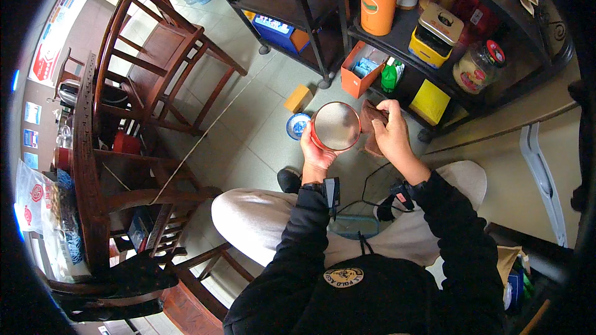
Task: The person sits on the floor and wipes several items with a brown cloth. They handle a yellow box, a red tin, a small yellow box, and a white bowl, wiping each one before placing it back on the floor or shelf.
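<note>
My left hand grips a round red-rimmed canister by its lower left side. The canister's wide silvery face is turned up toward me; whether that is its inside or a flat end I cannot tell. My right hand holds a bunched brown cloth against or close beside the canister's right edge. Part of the cloth hangs below the fingers. Just left of the canister, a blue-and-white dish sits on the floor, its right edge partly covered by my left hand and the canister.
Beyond the dish lies a small tan box. A black metal shelf holds an orange canister, tins and a jar. An orange box with blue packets stands low there. Wooden chairs are at left, a cabinet at right.
</note>
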The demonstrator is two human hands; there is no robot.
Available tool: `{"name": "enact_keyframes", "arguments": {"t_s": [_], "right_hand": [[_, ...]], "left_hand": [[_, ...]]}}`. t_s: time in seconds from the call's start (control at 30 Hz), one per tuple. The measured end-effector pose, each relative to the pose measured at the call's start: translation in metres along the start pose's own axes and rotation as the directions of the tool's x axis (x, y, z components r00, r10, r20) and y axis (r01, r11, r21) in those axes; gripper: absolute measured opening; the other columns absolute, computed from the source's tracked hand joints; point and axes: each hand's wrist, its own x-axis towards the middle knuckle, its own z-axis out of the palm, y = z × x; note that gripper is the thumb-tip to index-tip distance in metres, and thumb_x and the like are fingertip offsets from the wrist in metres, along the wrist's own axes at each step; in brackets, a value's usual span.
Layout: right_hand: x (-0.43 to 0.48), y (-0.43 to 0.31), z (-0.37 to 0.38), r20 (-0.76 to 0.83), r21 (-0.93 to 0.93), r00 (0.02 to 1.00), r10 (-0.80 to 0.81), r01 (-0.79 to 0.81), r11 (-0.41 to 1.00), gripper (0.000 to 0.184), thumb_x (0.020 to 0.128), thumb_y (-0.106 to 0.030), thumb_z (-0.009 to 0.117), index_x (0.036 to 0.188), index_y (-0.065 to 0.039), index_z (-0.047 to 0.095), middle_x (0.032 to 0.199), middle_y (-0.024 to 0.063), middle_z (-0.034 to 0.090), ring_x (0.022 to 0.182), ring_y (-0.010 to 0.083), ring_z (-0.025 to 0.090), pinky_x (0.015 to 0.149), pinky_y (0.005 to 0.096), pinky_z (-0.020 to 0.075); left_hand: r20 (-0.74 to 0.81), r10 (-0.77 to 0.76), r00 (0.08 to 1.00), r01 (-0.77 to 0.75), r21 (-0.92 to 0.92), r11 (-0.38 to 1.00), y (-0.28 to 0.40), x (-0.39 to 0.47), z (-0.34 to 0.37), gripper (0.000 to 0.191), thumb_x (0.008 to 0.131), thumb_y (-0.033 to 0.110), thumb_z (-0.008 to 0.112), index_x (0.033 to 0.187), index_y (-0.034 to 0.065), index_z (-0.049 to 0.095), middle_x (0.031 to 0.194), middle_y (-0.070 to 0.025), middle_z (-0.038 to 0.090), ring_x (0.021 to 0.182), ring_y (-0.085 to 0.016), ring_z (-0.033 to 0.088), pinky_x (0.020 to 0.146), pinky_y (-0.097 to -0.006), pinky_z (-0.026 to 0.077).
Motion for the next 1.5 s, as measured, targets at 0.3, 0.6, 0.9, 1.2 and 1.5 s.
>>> {"name": "enact_keyframes", "arguments": {"t_s": [0.3,0.6,0.9,1.2,1.5], "right_hand": [[-0.024,0.009,0.022,0.275,0.081,0.934,-0.228,0.214,0.974,0.070,0.083,-0.016,0.066,0.143,-0.007,0.031,0.144,0.0240,0.028,0.131,0.0413,0.031,0.109,0.0440,0.0286],[-0.013,0.009,0.014,0.181,-0.275,0.959,-0.216,0.260,0.926,0.046,0.084,-0.011,0.061,0.129,-0.009,0.052,0.123,0.0192,0.046,0.109,0.0380,0.050,0.092,0.0438,0.0431],[-0.009,-0.001,0.008,0.320,-0.251,0.880,-0.352,0.437,0.864,0.045,0.077,-0.009,0.065,0.121,-0.013,0.060,0.118,0.0097,0.053,0.101,0.0323,0.053,0.085,0.0414,0.0457],[-0.022,0.006,0.008,0.450,-0.128,0.843,-0.295,0.388,0.912,0.031,0.071,-0.008,0.068,0.102,-0.012,0.069,0.103,0.0036,0.059,0.097,0.0264,0.058,0.081,0.0378,0.0483],[-0.006,0.017,0.008,0.191,-0.323,0.944,-0.269,0.319,0.891,0.033,0.075,-0.005,0.065,0.107,-0.009,0.064,0.106,0.0087,0.056,0.096,0.0314,0.057,0.080,0.0407,0.0481]], "left_hand": [[0.101,0.019,0.995,-0.001,-0.175,0.985,-0.002,-0.005,0.017,0.069,0.086,0.065,0.041,0.134,0.0159,0.045,0.132,-0.0134,0.050,0.114,-0.036,0.054,0.081,-0.0606,0.050],[0.089,-0.019,0.996,0.015,0.038,0.999,-0.007,-0.006,0.016,0.065,0.087,0.056,0.044,0.136,0.0141,0.043,0.133,-0.0115,0.051,0.116,-0.032,0.055,0.086,-0.0571,0.049],[0.117,-0.026,0.993,0.006,0.170,0.985,-0.017,-0.002,0.008,0.061,0.087,0.049,0.049,0.135,0.0120,0.044,0.132,-0.0114,0.052,0.114,-0.032,0.056,0.086,-0.0548,0.051],[-0.012,0.177,0.984,-0.176,0.078,0.981,0.005,-0.001,-0.002,0.058,0.088,0.051,0.047,0.131,0.0115,0.047,0.127,-0.0135,0.055,0.110,-0.032,0.057,0.086,-0.0461,0.052],[0.061,0.048,0.997,-0.056,0.142,0.988,-0.004,0.000,0.003,0.058,0.088,0.047,0.049,0.132,0.0089,0.047,0.127,-0.0134,0.056,0.109,-0.031,0.059,0.087,-0.0464,0.053]]}}
